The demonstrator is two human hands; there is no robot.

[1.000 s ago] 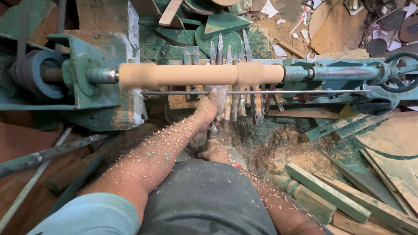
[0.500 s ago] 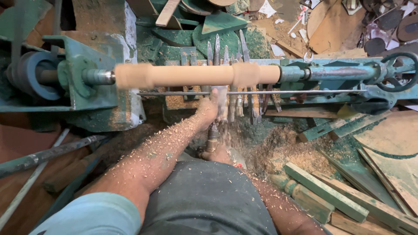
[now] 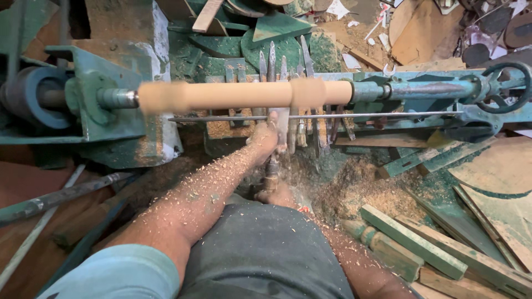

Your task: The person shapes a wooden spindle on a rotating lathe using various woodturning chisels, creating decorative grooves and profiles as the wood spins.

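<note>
A pale wooden spindle spins blurred between the headstock and tailstock of a green lathe. My left hand grips the blade end of a turning chisel and presses it on the thin metal tool rest bar, just under the spindle. My right hand holds the chisel's wooden handle close to my body. Both forearms are speckled with wood chips.
Several spare chisels lie under the spindle. A sawdust heap sits below the lathe bed. Green wooden battens lie at right, metal rods at left, wood offcuts behind. A handwheel ends the tailstock.
The view has shifted slightly; both hands keep the chisel under the middle of the spinning spindle, with hardly any sideways movement.
</note>
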